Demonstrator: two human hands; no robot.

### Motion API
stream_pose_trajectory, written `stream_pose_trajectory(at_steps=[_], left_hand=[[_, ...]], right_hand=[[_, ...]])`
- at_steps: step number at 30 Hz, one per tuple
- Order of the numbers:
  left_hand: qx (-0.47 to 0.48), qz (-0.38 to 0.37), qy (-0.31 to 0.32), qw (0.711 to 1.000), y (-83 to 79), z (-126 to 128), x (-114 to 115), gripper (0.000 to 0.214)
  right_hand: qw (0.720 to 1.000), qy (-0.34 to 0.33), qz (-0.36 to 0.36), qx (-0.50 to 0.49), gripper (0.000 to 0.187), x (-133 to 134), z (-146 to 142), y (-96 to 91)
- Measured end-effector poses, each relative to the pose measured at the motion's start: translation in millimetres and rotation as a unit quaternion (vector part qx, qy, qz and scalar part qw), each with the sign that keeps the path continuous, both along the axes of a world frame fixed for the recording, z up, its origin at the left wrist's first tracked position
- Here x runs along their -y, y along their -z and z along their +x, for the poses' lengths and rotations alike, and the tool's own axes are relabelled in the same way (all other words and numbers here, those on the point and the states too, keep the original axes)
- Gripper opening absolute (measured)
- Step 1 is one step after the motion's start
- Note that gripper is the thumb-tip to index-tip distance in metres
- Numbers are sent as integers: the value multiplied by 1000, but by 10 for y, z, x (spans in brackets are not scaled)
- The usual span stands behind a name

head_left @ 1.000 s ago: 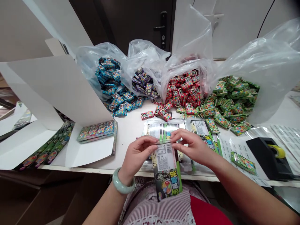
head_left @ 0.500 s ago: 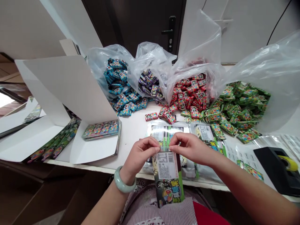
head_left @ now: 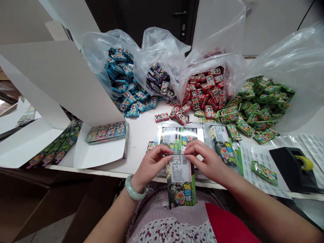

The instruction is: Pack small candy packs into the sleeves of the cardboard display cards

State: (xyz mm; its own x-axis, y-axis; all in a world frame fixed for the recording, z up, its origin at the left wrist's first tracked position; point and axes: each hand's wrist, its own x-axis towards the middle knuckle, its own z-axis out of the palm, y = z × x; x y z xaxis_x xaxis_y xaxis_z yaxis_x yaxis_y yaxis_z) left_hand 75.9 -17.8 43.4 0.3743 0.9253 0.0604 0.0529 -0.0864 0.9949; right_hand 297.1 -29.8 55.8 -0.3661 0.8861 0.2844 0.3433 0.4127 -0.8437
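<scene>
Between my two hands hangs a printed candy pouch (head_left: pixel 181 182), black and green with a white label, its top edge at the table's front. My left hand (head_left: pixel 155 165), with a pale green bangle on the wrist, pinches the top left corner. Thumb and fingers of my right hand (head_left: pixel 202 158) pinch the top right corner. Just behind them lie flat clear-edged pouches (head_left: pixel 169 134) of the same print, partly covered by my hands. More such pouches (head_left: pixel 222 148) lie to the right of my right hand.
Plastic bags hold small blue packets (head_left: pixel 118 72), purple packets (head_left: pixel 158 79), red packets (head_left: pixel 202 89) and green packets (head_left: pixel 268 98), some spilling out. An open white box (head_left: pixel 103 153) with packets stands left. At right are a black tape dispenser (head_left: pixel 286 168) and a green box (head_left: pixel 264 172) on label sheets.
The view has tilted down slightly. Both hands still pinch the pouch's top edge, with the right-hand fingers drawn closer together.
</scene>
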Motion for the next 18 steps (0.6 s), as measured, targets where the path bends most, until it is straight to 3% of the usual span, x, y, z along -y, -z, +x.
stream_pose_trajectory(at_steps=[6,11,15,18], left_hand=[[-14,39,-3,999,-47,34,-84,8],[-51,54,7,997,-42,92,-146,7],[-117,23,-37,992,60,122,-213,15],[-152,27,-37,987,193,139,-310,15]], right_hand=[[998,44,-17,-51,11,-15,26,72],[997,51,28,-41,6,-20,18,42],[996,71,53,-12,2,-83,62,66],[996,80,35,3,2,-119,112,141]])
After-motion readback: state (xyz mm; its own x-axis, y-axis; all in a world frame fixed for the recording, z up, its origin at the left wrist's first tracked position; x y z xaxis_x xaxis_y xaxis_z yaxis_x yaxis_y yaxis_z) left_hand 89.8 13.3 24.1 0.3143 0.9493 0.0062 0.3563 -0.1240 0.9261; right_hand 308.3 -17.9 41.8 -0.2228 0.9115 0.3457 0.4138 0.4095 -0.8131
